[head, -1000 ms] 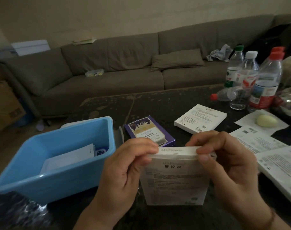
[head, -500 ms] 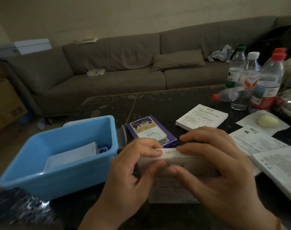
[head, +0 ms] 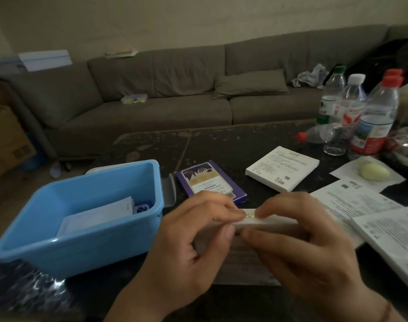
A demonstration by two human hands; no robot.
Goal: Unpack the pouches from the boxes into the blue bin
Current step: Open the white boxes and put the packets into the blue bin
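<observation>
Both hands (head: 191, 242) pinch white box (head: 263, 223), lying left-right

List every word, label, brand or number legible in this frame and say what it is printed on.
None can be read.
White box pinched by left hand and right hand: print blurred.
Purple box: label lines too small.
Flat white box: text and codes too small.
Printed sheets: text too small.
Water bottles: labels blurred.
White pouch in blue bin: no text visible.
</observation>
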